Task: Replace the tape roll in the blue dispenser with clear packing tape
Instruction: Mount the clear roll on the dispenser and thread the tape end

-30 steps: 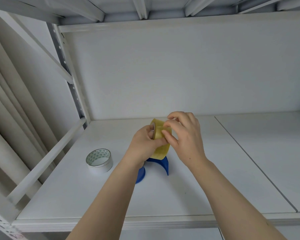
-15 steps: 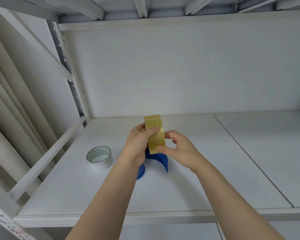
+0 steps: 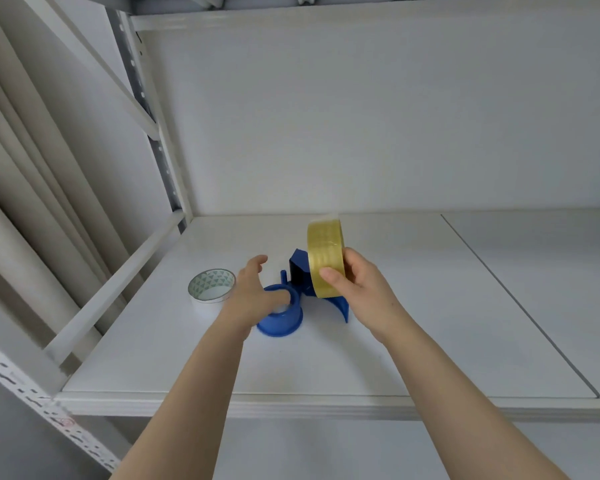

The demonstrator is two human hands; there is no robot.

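My right hand (image 3: 359, 289) holds the clear, yellowish packing tape roll (image 3: 326, 258) upright on edge, above the shelf. Just behind and below it lies the blue dispenser body (image 3: 298, 270), partly hidden by the roll, with its curved blue blade end showing under my right hand. A round blue spool piece (image 3: 281, 322) stands apart from the body on the shelf. My left hand (image 3: 248, 294) is open over that spool, fingertips dipping into its ring and thumb raised. A white tape roll (image 3: 211, 285) with a patterned core lies flat to the left.
Everything sits on a white shelf board (image 3: 430, 306) with a back wall behind and a seam to a second board on the right. A slanted white rail (image 3: 118, 289) and a perforated post bound the left side. The shelf's front edge (image 3: 326, 407) runs under my forearms.
My left hand has let go of the packing tape and dropped to the blue spool. The right hand alone now holds the roll, shifted to the right. The view has tilted closer.
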